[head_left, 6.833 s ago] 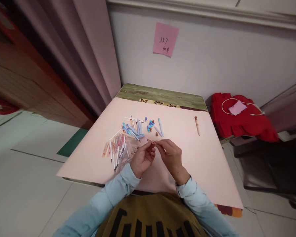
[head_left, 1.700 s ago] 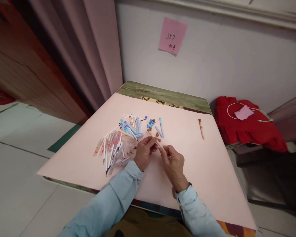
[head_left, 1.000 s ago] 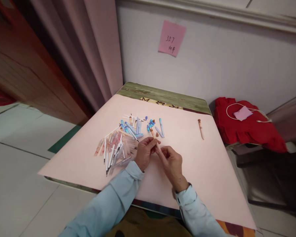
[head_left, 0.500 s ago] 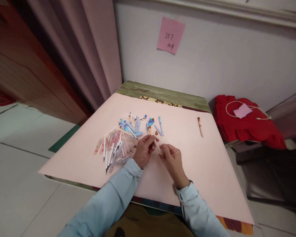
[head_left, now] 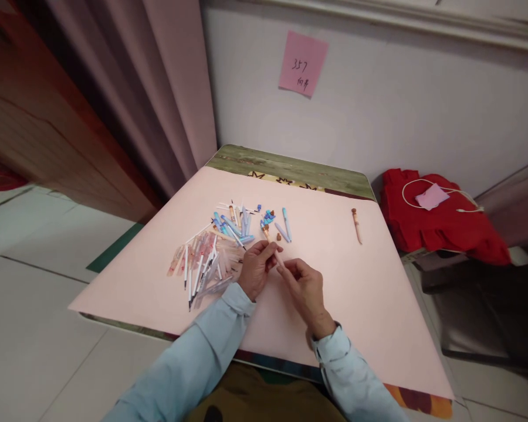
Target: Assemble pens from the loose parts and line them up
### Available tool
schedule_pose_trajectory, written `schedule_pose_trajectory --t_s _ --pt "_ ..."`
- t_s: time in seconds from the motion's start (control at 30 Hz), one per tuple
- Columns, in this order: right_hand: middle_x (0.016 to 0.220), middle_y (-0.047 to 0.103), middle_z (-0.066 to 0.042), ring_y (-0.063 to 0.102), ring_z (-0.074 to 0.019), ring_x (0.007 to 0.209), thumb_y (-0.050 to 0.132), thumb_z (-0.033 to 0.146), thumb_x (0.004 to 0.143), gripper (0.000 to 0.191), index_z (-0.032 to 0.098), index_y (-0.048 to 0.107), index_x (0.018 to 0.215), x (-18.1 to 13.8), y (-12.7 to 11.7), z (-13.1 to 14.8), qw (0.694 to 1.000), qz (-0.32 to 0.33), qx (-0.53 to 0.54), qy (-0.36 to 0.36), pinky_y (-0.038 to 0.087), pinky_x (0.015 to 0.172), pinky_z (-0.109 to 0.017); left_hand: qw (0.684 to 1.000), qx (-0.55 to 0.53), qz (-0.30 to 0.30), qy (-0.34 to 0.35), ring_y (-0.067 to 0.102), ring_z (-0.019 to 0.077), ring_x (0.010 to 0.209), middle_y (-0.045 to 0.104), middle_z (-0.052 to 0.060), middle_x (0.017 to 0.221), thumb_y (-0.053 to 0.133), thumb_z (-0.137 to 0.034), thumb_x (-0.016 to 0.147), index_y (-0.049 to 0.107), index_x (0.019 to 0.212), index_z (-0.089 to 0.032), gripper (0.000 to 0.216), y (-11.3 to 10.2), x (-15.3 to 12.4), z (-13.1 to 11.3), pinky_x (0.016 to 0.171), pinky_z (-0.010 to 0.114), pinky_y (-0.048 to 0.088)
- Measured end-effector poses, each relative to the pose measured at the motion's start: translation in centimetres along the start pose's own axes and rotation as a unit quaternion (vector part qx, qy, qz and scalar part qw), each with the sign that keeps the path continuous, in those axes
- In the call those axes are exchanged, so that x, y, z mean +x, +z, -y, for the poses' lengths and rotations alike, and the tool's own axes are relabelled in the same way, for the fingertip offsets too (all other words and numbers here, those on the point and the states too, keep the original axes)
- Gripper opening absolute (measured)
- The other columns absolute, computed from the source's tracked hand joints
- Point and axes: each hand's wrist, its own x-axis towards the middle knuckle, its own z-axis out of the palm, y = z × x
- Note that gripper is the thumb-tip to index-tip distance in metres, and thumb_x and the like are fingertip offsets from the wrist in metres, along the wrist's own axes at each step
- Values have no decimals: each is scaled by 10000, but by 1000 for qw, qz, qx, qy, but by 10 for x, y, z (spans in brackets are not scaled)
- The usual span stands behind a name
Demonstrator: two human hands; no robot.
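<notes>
Above the middle of the table, a pale pink pen (head_left: pixel 278 256) slants between my two hands. My left hand (head_left: pixel 256 271) is closed round its upper part, thumb on top. The fingers of my right hand (head_left: pixel 307 287) pinch the lower end. Beyond my left hand lies a cluster of small blue and brown caps (head_left: pixel 268 217). To its left spreads a pile of blue pen barrels (head_left: pixel 231 223), with clear pinkish barrels (head_left: pixel 202 249) and white refills (head_left: pixel 198 274) nearer me. Two blue-lilac pens (head_left: pixel 287 224) rest right of the caps.
A whole pen with a brown topper (head_left: pixel 356 226) lies far right on the pink-covered table (head_left: pixel 369 328). Past the right edge sits a red cloth (head_left: pixel 440 225) with a cord and pink paper. A wall with a pink note (head_left: pixel 303 64) borders the back, a curtain (head_left: pixel 176 76) the left.
My right hand has shifted slightly up and left along the pen, its thumb now lying along the lower end. My left hand has stayed nearly still.
</notes>
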Motion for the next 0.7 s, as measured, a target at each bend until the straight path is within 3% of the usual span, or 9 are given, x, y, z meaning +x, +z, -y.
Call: schedule_pose_trajectory --t_s 0.17,0.4,0.57,0.7 --pt "689 693 -18 559 -134 582 670 469 835 303 170 719 825 3 -2 -3 994 36 86 50 425 549 -240 1000 4 5 -2 466 27 476 681 24 715 829 -357 664 650 712 -121 300 -2 1 1 444 180 314" --pt "704 685 -2 566 -129 591 612 450 888 264 203 701 860 0 -1 1 1000 20 -3 -5 413 570 -231 998 43 -7 36 458 34 467 628 -4 634 796 -366 716 663 728 -132 269 0 -1 7 439 181 303" --pt "698 677 -6 546 -128 576 565 483 912 323 195 696 850 -1 -1 1 998 57 37 7 414 552 -231 999 41 8 10 458 32 463 648 9 665 814 -383 686 658 699 -131 296 -2 -2 4 447 186 328" --pt "673 663 -3 562 -131 583 586 491 897 334 184 699 832 -1 0 -2 997 47 56 -5 435 572 -234 999 14 -23 18 443 26 451 629 -7 649 808 -423 685 635 685 -129 341 -1 -2 1 430 184 310"
